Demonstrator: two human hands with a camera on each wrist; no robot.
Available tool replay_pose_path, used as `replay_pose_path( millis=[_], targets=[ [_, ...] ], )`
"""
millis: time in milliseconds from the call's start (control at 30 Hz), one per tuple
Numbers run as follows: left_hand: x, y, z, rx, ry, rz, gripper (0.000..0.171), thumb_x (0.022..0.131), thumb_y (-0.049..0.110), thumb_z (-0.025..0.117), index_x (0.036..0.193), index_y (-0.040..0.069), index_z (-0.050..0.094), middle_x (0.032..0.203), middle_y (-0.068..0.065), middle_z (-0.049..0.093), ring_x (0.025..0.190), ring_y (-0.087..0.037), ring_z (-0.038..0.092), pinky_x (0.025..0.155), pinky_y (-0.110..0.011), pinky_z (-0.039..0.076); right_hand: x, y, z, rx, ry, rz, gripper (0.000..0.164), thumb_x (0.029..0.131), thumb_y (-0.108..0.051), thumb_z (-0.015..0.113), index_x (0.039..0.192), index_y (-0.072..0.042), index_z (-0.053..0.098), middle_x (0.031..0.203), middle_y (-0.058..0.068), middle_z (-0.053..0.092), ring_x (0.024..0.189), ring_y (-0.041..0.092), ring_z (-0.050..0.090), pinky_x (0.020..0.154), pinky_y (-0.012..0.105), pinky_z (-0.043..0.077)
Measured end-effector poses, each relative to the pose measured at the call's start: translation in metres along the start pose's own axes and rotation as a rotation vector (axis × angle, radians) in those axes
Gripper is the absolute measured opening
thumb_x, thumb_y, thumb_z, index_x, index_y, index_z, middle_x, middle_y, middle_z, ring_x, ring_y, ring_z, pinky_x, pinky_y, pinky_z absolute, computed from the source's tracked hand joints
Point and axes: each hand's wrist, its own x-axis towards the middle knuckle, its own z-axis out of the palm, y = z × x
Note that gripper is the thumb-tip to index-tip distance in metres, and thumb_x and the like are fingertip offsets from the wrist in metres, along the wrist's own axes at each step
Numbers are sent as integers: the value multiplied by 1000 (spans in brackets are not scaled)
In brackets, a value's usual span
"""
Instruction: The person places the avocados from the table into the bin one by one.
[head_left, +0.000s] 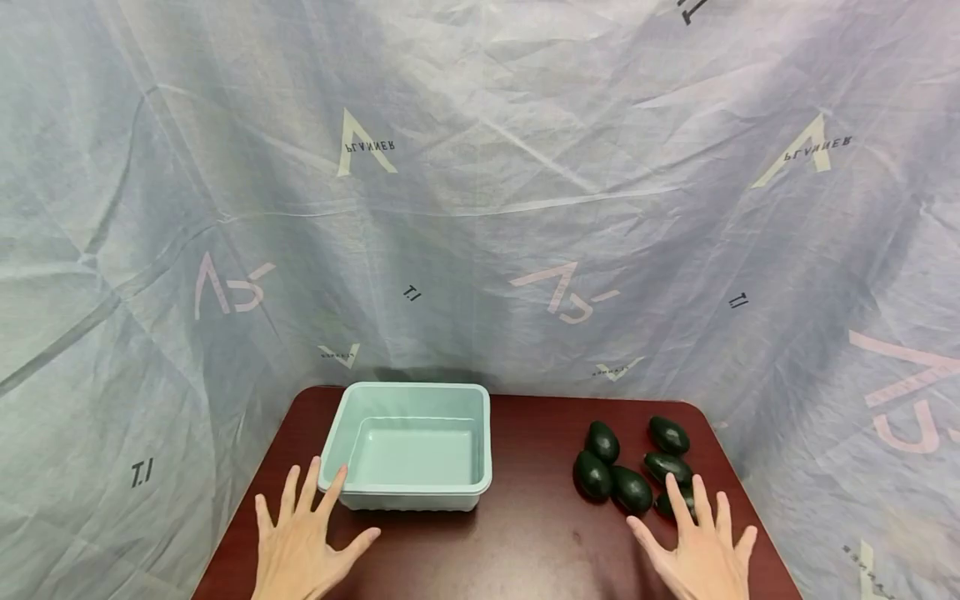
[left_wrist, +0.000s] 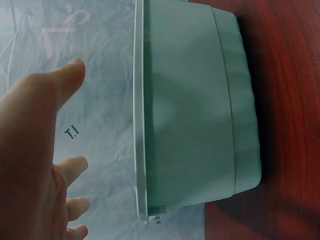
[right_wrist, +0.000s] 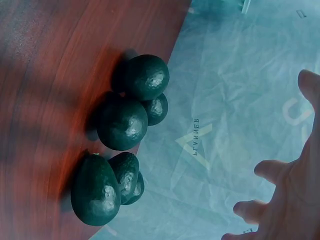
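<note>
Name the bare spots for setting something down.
The widest bare patch of table lies between the green tub and the avocados, running nearward between the left hand and right hand. The tub's floor is bare too. Crowded: the right side, where six avocados cluster near the right hand.

The tub (left_wrist: 190,105) looks like smooth, stiff plastic with a low sheen. The avocados (head_left: 593,476) are glossy and slightly pebbled, catching bright highlights. The table (head_left: 525,542) shows a streaky wood grain under a soft polish; the curtain (head_left: 480,208) looks like matt, creased cloth
</note>
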Motion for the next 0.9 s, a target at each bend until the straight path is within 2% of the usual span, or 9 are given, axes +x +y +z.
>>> replay_pose_path(
  millis=[267,500,667,900],
  targets=[
    [2,-1,5,-4,27,25,102,76,84,74,157,27,52,160,-19,49,151,-47,33,116,-82,22,-3,-1,6,58,113,-21,113,89,-92,48,168,-13,30,169,35,24,150,62,24,114,89,16],
    [3,-1,8,-45,104,54,89,77,68,84,150,24,60,152,-18,56,143,-46,43,114,-75,30,-1,-6,5,142,96,12,114,90,-91,48,167,-9,33,167,31,33,146,57,36,114,82,32],
    [3,2,10,-72,123,46,82,78,61,86,147,22,64,151,-18,58,141,-44,45,113,-73,33,2,-8,9,179,140,27,105,91,-89,50,161,-10,44,161,26,46,141,53,47,109,78,41],
    [2,0,14,-73,149,50,72,81,47,88,143,17,66,147,-19,60,138,-44,49,111,-74,39,6,-15,14,185,135,26,98,93,-86,50,160,-14,48,160,25,49,138,51,52,105,78,46]
  ],
)
